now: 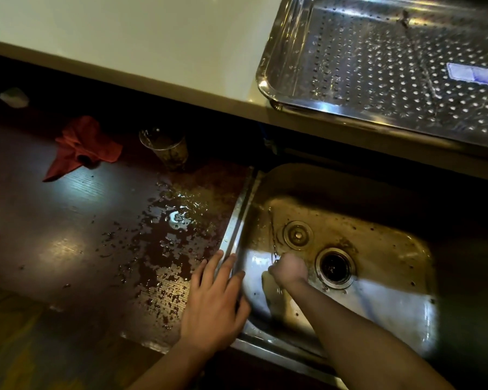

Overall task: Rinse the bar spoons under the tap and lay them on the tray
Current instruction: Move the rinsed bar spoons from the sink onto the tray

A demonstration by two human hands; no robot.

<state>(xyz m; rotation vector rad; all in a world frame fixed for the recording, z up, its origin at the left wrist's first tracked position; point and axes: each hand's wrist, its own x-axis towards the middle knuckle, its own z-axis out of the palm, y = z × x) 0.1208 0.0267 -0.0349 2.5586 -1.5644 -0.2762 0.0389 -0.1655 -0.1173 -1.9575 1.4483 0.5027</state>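
Down in the steel sink (383,302), my right hand (288,270) is closed around a thin twisted bar spoon (271,229) whose shaft runs up and away from my fist. My left hand (214,302) lies flat with fingers spread on the sink's left rim, holding nothing. On the pale upper counter at the top right sits a perforated steel tray (282,80). One bar spoon (419,56) lies diagonally in it. The tap is out of view.
The dark wooden counter (68,235) left of the sink is wet with splashes. A red cloth (82,147) and a dirty glass (165,149) stand at its back. The sink has a drain (335,267) and a plug (296,235). A white label (473,74) lies in the tray.
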